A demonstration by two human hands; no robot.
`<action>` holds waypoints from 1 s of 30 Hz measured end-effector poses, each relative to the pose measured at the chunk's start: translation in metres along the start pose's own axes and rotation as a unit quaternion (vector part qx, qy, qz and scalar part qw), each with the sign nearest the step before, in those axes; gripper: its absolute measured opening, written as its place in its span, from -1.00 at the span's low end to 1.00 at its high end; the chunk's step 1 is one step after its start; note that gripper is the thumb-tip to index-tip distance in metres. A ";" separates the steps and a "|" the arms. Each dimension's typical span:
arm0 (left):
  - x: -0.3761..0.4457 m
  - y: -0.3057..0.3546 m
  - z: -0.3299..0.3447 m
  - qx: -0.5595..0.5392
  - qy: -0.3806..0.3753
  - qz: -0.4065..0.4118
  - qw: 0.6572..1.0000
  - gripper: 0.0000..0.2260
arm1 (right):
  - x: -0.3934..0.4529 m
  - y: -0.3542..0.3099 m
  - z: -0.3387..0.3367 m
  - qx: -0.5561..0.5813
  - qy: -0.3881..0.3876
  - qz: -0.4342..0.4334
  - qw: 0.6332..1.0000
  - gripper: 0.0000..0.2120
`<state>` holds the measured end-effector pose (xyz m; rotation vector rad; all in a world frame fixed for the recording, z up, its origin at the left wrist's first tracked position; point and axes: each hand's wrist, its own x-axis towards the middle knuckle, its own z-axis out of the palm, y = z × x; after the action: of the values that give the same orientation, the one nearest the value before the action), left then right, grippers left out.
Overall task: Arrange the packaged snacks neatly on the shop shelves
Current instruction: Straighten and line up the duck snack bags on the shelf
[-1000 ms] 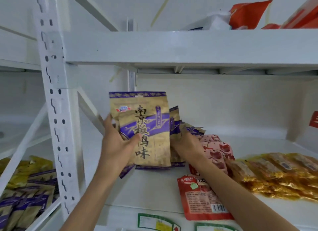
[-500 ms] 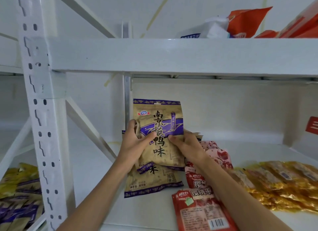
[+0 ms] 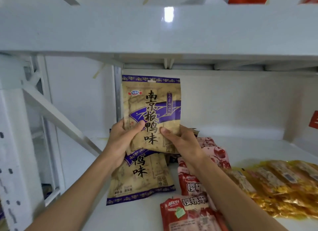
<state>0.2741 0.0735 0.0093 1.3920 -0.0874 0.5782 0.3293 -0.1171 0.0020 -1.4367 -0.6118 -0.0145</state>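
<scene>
Shelving (image 3: 258,144) of white metal fills the view, and the upright tan-and-purple snack pouch (image 3: 151,113) held near its back left corner serves as the landmark for everything else. Well to the right of that pouch lies the biggest group, a row of gold-wrapped packets (image 3: 278,184) fanned flat on the shelf in fair order. Just right of the pouch and nearer the front, red and pink cherry-snack packs (image 3: 194,184) lie in a loose overlapping heap, not squared up. Directly below and in front of the pouch, a second tan-and-purple pouch (image 3: 141,177) lies flat, slightly skewed. Behind the held pouch, edges of more pouches of the same kind seem to show, though how many I cannot tell.

The left hand (image 3: 120,141) grips the upright pouch along its lower left edge, thumb across the front. The right hand (image 3: 180,143) pinches its lower right side, thumb also on the front.

By my reading, the work is partway: the gold packets look settled, the tan pouches are being stood up now, and the flat pouch and the cherry packs remain to be tidied.
</scene>
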 end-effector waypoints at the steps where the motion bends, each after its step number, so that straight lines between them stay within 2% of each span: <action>1: -0.001 0.000 -0.002 -0.002 -0.013 -0.003 1.000 -0.59 | 0.000 0.001 0.000 0.011 0.006 0.000 1.000 -0.80; 6: -0.006 -0.002 -0.003 0.026 -0.048 -0.020 0.998 -0.70 | -0.005 0.003 -0.007 0.015 0.019 0.002 1.000 -0.70; 10: -0.007 0.001 -0.003 0.064 -0.062 0.024 0.996 -0.78 | -0.007 -0.002 -0.012 -0.005 0.015 -0.025 1.000 -0.71; 18: -0.008 -0.005 -0.004 0.056 -0.087 0.035 0.994 -0.55 | -0.010 0.001 -0.008 -0.025 0.037 -0.049 0.998 -0.66; 25: -0.010 -0.003 -0.001 0.011 -0.066 0.014 0.998 -0.59 | -0.014 -0.006 -0.004 -0.003 0.030 -0.071 0.997 -0.64; 30: -0.010 0.000 0.002 0.003 -0.079 -0.014 0.997 -0.61 | -0.010 -0.004 -0.004 -0.008 0.084 -0.094 0.992 -0.69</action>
<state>0.2663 0.0681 0.0056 1.4410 -0.1929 0.4456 0.3208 -0.1254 0.0011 -1.3720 -0.6062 -0.2877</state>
